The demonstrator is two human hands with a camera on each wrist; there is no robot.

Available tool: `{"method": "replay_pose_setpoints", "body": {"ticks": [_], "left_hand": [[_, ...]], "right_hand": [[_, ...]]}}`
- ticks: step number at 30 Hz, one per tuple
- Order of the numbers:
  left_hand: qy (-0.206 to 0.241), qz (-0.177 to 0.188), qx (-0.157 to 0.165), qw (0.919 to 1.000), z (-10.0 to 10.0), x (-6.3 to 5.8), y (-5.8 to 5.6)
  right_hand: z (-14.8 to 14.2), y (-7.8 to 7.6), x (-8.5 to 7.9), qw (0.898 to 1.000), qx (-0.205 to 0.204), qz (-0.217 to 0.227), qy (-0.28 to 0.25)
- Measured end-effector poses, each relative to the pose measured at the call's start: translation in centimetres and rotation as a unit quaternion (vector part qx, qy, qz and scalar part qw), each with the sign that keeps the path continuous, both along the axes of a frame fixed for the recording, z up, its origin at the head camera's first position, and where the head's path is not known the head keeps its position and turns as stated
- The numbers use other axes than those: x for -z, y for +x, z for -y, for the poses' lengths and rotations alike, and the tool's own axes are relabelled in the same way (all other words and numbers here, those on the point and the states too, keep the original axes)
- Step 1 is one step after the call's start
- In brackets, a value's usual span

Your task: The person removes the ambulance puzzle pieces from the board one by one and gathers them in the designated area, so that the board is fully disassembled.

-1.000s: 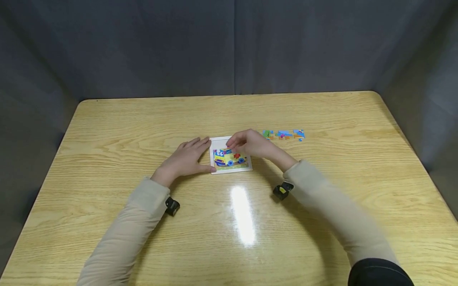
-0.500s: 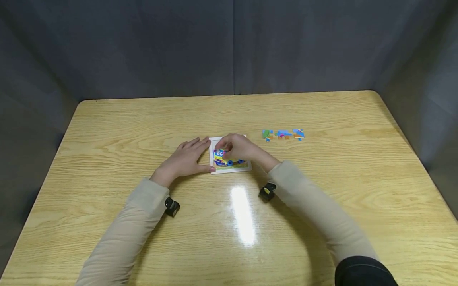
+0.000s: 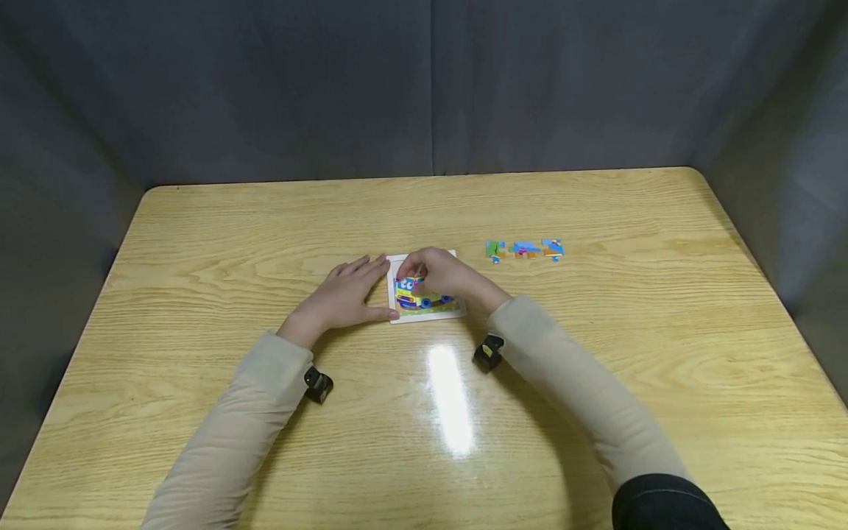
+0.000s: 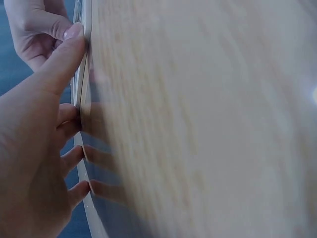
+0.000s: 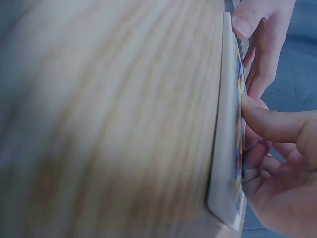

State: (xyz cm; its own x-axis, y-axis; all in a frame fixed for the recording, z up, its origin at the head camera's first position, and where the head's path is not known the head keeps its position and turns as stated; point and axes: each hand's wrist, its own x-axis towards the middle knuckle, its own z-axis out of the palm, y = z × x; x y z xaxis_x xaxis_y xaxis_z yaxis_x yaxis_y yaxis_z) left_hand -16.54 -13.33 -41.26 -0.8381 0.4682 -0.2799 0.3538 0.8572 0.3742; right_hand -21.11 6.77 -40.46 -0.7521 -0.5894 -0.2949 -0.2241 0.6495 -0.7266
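Note:
A small jigsaw puzzle tray (image 3: 429, 318) with a white border lies mid-table, showing a yellow van with eyes and blue wheels. My left hand (image 3: 344, 296) spreads along its left side, the thumb on the near corner and the index fingertip at the far corner. Over the picture, my right hand (image 3: 440, 272) bends its thumb and fingers in a pinch on a puzzle piece (image 3: 405, 285) at the van's front. The right wrist view has the right thumb (image 5: 270, 124) right at the picture surface. Part of the picture is hidden under the right hand.
To the right of the tray, three loose puzzle pieces lie in a row: a green and blue one (image 3: 494, 250), a blue and orange one (image 3: 525, 249) and another blue one (image 3: 553, 249). A dark curtain (image 3: 298, 88) hangs behind the wooden table (image 3: 199, 250).
My right hand has moved left across the tray to the van's front, then stayed nearly still over the last half second. The left hand and the loose pieces have stayed put.

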Motion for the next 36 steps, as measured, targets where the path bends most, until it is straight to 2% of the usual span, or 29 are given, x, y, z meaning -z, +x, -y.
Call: {"method": "replay_pose_setpoints", "body": {"ticks": [7, 15, 21, 29, 36], "left_hand": [[-0.001, 0.001, -0.001, 1.0000, -0.03, 0.15, -0.05], [-0.003, 0.006, -0.001, 1.0000, -0.02, 0.23, -0.01], [0.002, 0.009, -0.002, 1.0000, -0.02, 0.05, 0.08], [0.003, 0.009, -0.003, 1.0000, 0.04, 0.29, 0.04], [0.001, 0.010, -0.002, 0.9999, 0.05, 0.11, 0.00]], "right_hand": [[-0.21, -0.09, 0.31, 0.999, 0.019, 0.024, -0.016], [0.19, -0.01, -0.41, 1.000, -0.010, 0.015, 0.013], [0.25, -0.24, -0.36, 0.999, -0.026, 0.008, 0.021], [0.23, -0.33, -0.05, 0.998, -0.001, 0.059, -0.025], [-0.01, -0.66, 0.40, 0.996, -0.001, 0.073, -0.042]]}}
